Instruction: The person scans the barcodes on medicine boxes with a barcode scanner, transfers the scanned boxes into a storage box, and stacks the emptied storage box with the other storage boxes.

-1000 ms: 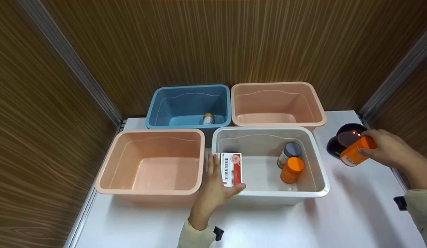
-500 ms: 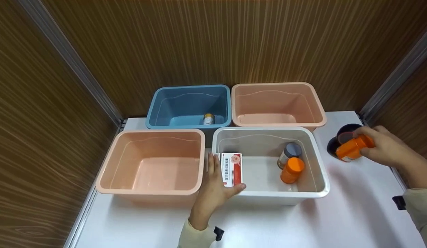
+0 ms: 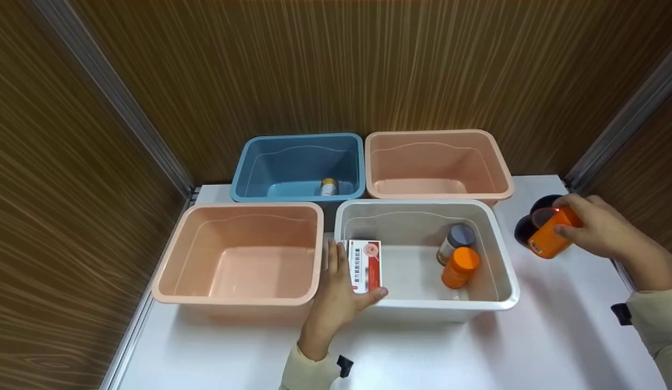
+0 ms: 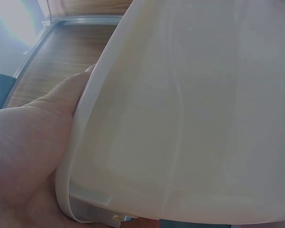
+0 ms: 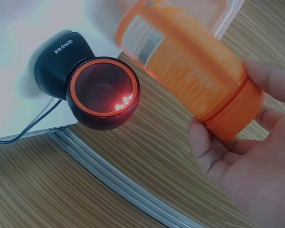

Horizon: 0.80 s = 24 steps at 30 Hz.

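My right hand [image 3: 604, 225] holds an orange pill bottle [image 3: 552, 234] by its cap end, tilted, with its base pointing away from the palm. In the right wrist view the bottle [image 5: 185, 61] shows a white label patch with a barcode. Close to it stands a black barcode scanner [image 5: 103, 90] with an orange ring and red lights lit in its window. My left hand [image 3: 338, 298] rests over the near left corner of the white bin [image 3: 428, 304], fingers straight along the rim. Beside those fingers, inside the bin, is a red-and-white medicine box [image 3: 365, 265].
The white bin also holds a second orange bottle [image 3: 460, 267] and a grey-capped bottle [image 3: 456, 242]. A blue bin [image 3: 298, 138] with a gold-capped bottle [image 3: 329, 187] stands behind, beside a peach bin [image 3: 438, 135]. Another peach bin [image 3: 238, 301] is at front left.
The right hand has shifted the orange bottle slightly left towards the scanner and turned it, so a barcode now shows in the head view. The left hand stays in place.
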{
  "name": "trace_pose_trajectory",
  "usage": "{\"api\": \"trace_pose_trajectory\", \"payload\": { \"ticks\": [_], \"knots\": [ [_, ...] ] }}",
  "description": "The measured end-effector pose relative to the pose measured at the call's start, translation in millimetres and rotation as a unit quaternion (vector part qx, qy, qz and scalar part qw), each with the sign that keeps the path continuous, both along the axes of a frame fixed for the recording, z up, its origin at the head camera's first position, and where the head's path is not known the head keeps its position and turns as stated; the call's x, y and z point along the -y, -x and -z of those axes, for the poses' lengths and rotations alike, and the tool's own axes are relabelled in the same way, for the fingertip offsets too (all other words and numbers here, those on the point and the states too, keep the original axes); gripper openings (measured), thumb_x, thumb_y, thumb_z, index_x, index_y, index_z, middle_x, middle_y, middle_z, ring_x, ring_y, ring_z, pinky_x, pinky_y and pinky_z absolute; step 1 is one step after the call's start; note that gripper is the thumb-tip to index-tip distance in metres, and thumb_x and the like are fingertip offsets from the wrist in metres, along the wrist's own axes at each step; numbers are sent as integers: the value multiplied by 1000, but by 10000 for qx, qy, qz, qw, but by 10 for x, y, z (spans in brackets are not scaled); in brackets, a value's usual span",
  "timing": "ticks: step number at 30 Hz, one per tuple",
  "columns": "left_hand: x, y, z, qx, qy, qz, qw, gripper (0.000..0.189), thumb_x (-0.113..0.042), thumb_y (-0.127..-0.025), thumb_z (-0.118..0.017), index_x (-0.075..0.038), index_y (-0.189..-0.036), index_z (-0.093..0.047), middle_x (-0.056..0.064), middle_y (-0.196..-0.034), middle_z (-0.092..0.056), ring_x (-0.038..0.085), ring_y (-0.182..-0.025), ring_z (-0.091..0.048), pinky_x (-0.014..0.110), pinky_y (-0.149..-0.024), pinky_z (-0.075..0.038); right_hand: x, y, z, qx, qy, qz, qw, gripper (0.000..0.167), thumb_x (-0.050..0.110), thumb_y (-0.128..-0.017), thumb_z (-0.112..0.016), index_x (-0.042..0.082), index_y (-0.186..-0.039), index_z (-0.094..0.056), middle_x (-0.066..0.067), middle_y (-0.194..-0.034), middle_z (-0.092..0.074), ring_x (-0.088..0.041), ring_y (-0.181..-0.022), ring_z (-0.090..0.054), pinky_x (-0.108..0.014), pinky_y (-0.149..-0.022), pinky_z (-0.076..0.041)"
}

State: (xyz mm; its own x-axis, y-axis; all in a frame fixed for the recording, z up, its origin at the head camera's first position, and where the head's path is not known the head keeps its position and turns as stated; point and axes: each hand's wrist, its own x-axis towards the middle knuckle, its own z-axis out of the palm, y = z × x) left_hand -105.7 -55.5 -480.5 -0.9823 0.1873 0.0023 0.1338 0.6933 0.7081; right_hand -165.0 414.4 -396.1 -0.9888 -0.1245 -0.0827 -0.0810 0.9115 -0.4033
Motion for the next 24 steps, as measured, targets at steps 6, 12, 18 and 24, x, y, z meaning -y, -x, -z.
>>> {"api": "trace_pose_trajectory", "payload": {
  "ticks": [6,12,18,24],
  "knots": [
    [-5,6,-12,190,-55,-39,9998,131,-65,-75,-80,3,-160,-7,21,-167,7,38,-152,-3,51,-118,-21,9,25,16,-98,-189,-67,9998,49,10,-94,-69,-7,-135,-48,-41,-124,-43,-53,-99,-51,-68,-81,-46],
    [-6,5,-15,258,-87,-76,9996,131,-63,-74,-81,1,-160,-7,20,-167,8,37,-152,-3,51,-118,-21,7,39,45,-79,-220,-260,9994,43,13,-95,-69,-1,-133,-53,-36,-122,-49,-51,-98,-53,-68,-78,-45],
    [-5,9,-3,127,-71,-33,9999,130,-63,-75,-81,4,-160,-8,22,-166,6,41,-151,-7,52,-117,-23,-3,31,43,60,-42,-293,9995,33,12,-92,-65,5,-122,-53,-34,-118,-44,-47,-93,-51,-53,-68,-48],
    [-2,16,9,13,-9,-54,10000,129,-64,-75,-80,4,-159,-10,24,-166,3,44,-149,-10,52,-116,-25,-8,49,58,106,-53,-378,9992,27,24,-98,-67,8,-113,-51,-26,-105,-50,-37,-86,-52,-39,-62,-46]
  ]
}}
